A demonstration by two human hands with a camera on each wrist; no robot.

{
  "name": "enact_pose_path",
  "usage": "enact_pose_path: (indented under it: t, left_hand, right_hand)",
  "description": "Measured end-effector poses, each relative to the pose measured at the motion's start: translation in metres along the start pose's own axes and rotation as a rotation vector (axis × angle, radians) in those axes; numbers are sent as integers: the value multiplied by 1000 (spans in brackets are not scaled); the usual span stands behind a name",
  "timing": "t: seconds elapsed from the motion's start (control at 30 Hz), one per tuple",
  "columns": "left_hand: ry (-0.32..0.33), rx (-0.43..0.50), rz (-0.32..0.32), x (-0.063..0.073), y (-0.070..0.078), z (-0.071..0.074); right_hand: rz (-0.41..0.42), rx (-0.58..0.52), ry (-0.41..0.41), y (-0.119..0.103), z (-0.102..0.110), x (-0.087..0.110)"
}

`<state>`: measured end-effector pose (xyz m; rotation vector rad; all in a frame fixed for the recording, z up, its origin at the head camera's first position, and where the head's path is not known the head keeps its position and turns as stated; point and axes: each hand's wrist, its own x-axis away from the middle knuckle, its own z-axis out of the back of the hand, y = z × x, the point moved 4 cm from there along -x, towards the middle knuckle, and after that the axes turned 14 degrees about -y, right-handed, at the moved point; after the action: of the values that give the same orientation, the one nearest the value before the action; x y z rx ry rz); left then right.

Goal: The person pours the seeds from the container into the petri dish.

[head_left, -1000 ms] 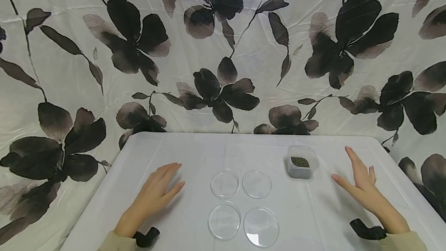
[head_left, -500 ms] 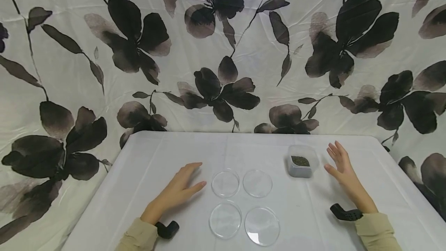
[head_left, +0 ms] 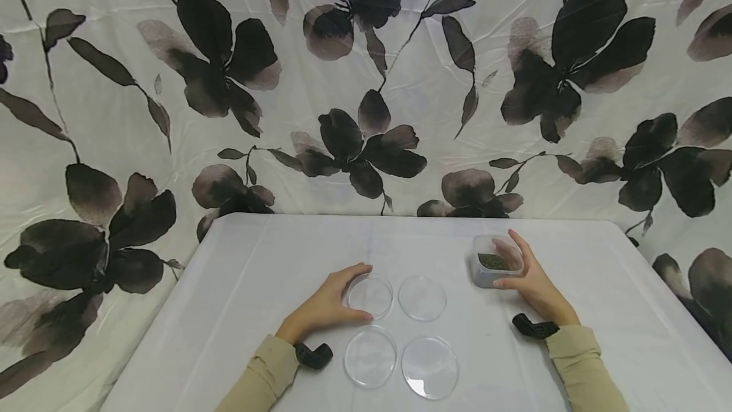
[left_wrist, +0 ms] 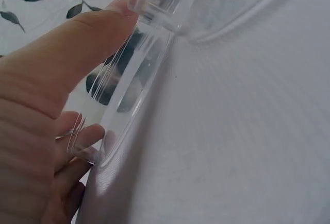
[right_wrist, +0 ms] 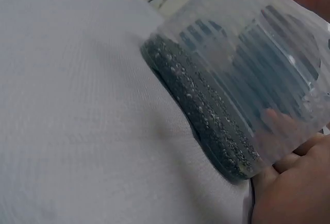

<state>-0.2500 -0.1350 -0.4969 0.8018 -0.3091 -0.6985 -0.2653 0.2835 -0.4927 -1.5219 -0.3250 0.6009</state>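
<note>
Four-cornered and clear, a plastic tub (head_left: 485,278) with dark green, grainy flakes (head_left: 493,262) in its bottom stands at the right. My right hand (head_left: 540,288) grips it, thumb at the near side and fingers round the far side. In the right wrist view the tub (right_wrist: 242,74) shows its ribbed see-through wall above the flakes. My left hand (head_left: 320,305) holds the far-left petri dish (head_left: 372,297) across its rim, thumb near and fingers far. The left wrist view shows the thumb (left_wrist: 77,49) and curled fingertips at this dish's (left_wrist: 136,80) edge.
More clear petri dishes lie on the white-covered table (head_left: 274,240): one at far right (head_left: 422,298), one at near left (head_left: 370,357), one at near right (head_left: 430,367). A floral curtain (head_left: 457,100) hangs behind the table. Black wrist cameras (head_left: 313,356) sit below both hands.
My left hand has moved right and taken hold of the far-left dish. My right hand has moved left and taken hold of the tub. Dishes and tub stay in place.
</note>
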Motion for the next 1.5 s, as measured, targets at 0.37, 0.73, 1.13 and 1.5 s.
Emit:
enact_pose_path:
  t: [0.37, 0.73, 1.13, 1.5]
  left_hand:
    - [73, -146, -42, 3, 2, 0]
    - [76, -173, -70, 0, 6, -1]
    - [72, -167, -56, -2, -4, -3]
    - [69, -174, -56, -4, 1, -2]
  right_hand:
    - [1, 202, 96, 2, -7, -2]
    - [-77, 277, 195, -9, -7, -11]
    - [-4, 220, 171, -59, -19, -47]
    - [83, 179, 152, -86, -57, -82]
